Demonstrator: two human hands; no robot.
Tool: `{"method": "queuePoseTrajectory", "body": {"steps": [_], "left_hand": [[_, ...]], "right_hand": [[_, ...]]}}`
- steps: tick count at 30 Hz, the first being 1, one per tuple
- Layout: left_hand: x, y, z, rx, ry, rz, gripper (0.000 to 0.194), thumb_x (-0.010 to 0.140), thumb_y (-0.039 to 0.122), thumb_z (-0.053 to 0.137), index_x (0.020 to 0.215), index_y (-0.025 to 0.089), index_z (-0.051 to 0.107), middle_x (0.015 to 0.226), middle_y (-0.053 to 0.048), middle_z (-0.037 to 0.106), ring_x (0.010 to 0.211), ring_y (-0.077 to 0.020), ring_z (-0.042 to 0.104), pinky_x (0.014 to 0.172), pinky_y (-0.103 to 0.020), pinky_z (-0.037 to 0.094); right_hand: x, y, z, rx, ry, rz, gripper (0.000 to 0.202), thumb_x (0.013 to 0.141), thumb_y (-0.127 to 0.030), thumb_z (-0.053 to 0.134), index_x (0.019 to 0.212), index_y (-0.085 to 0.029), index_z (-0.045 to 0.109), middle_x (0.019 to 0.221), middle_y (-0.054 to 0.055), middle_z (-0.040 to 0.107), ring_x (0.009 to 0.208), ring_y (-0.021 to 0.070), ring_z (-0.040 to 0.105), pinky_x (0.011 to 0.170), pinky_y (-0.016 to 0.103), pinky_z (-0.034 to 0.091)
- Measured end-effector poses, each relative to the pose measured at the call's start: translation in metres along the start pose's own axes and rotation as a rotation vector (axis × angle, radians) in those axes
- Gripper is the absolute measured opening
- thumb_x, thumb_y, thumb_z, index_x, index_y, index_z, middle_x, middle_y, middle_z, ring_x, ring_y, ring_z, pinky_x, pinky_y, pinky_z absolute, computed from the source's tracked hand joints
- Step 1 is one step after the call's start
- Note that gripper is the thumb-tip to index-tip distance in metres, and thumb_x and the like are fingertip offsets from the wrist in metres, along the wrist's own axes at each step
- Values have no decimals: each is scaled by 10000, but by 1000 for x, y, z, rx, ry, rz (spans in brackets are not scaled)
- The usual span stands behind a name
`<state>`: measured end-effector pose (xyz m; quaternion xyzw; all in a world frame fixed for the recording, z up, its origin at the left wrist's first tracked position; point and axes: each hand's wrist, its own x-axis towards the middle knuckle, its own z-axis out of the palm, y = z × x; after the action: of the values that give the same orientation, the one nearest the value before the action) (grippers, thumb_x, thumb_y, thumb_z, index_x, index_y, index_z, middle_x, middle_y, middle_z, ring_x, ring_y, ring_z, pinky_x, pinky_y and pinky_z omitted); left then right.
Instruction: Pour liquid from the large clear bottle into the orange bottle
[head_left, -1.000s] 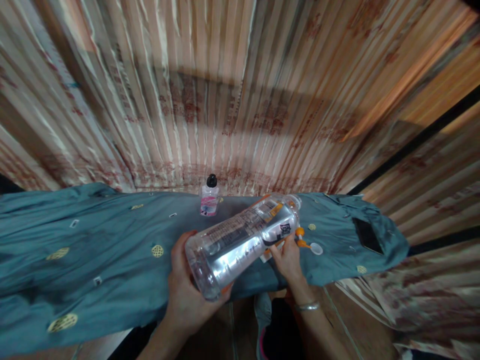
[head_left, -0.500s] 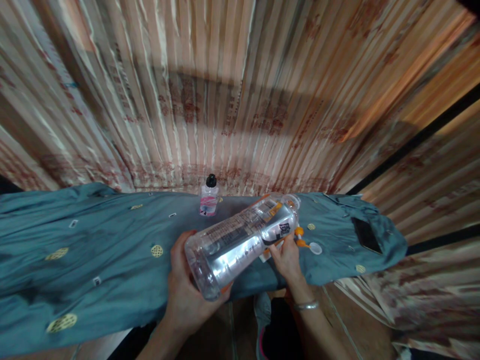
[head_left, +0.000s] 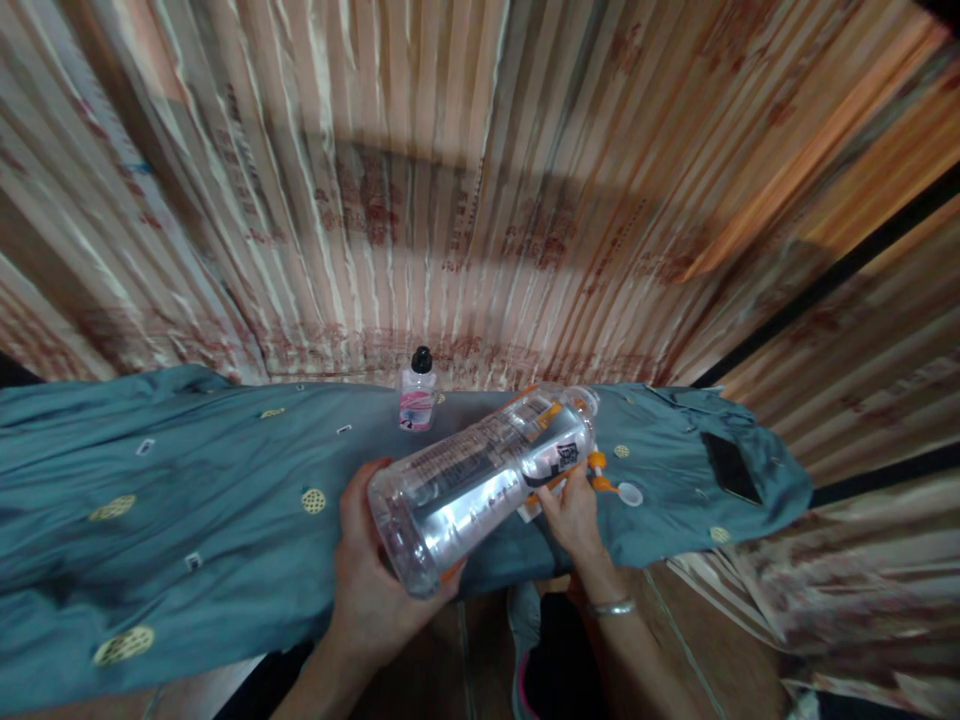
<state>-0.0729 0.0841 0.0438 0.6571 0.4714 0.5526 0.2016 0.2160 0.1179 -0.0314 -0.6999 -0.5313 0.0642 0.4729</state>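
Observation:
A large clear plastic bottle [head_left: 480, 490] with a printed label lies tilted across both hands, its neck toward the upper right and its base toward the lower left. My left hand [head_left: 375, 590] wraps round the base end from below. Against the label side nearer the neck, my right hand [head_left: 574, 515] grips the same bottle, its fingers partly hidden behind it. Just right of that hand, small orange pieces [head_left: 598, 470] and a round whitish translucent piece [head_left: 631, 494] show on the cloth; how they join is hard to make out.
Behind the large bottle stands a small clear bottle [head_left: 417, 395] with a black cap and pink label. A dark phone [head_left: 730, 467] lies at the right on the green cloth [head_left: 247, 500]. A pleated curtain [head_left: 465, 200] hangs behind, and a black bar [head_left: 825, 275] slants at the right.

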Motion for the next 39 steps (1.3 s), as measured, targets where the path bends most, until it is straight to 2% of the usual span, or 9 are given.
{"method": "queuePoseTrajectory", "body": {"steps": [3,8,11,14,18,25,30,39], "left_hand": [[-1,0,1,-29,6,-36,986,666,369,954,1501,291,436,1237,-73,766,982,-311,836,798,-450,736],[-5,1,5,-65,21,-78,1009,652,304,957,1526,325,452,1266,-85,767,1012,-337,824,824,-479,734],[-6,4,9,-97,91,-72,977,657,314,935,1524,319,485,1254,-74,770,991,-315,823,808,-446,733],[-6,11,11,-98,73,-58,947,691,332,926,1530,321,488,1247,-58,769,976,-285,821,796,-416,728],[-7,17,11,-107,101,-107,926,701,329,911,1530,292,500,1269,-73,751,1014,-288,810,831,-429,723],[-6,9,7,-56,54,-42,964,696,344,934,1538,275,469,1258,-75,755,994,-273,821,809,-397,722],[-7,5,12,-111,110,-59,969,665,338,925,1535,310,500,1249,-63,766,979,-289,820,786,-406,730],[-3,8,10,-116,103,-9,944,661,309,931,1503,297,502,1230,-78,766,961,-309,824,756,-432,730]], "right_hand": [[0,2,1,-20,11,-15,813,891,-701,663,1441,-119,523,1062,198,824,899,385,815,794,512,670],[1,3,1,-33,8,-12,827,898,-738,647,1444,-130,520,1086,202,824,939,385,818,812,508,675],[1,3,2,-27,2,3,847,887,-732,660,1444,-112,510,1089,217,816,959,405,818,819,526,674],[0,2,1,-31,0,7,841,881,-711,668,1444,-107,504,1093,222,814,960,417,818,830,547,672],[0,1,1,-29,-6,-6,795,896,-683,664,1430,-112,517,1107,219,811,971,414,821,850,556,673],[1,2,1,-30,7,10,796,879,-710,683,1399,-125,537,1085,214,810,956,416,808,820,537,660],[0,3,1,-32,-7,15,841,877,-740,679,1411,-109,520,1083,222,802,962,427,801,832,541,648],[0,3,1,-37,-7,-22,737,913,-647,680,1413,-126,532,1076,185,797,920,390,801,834,538,659]]}}
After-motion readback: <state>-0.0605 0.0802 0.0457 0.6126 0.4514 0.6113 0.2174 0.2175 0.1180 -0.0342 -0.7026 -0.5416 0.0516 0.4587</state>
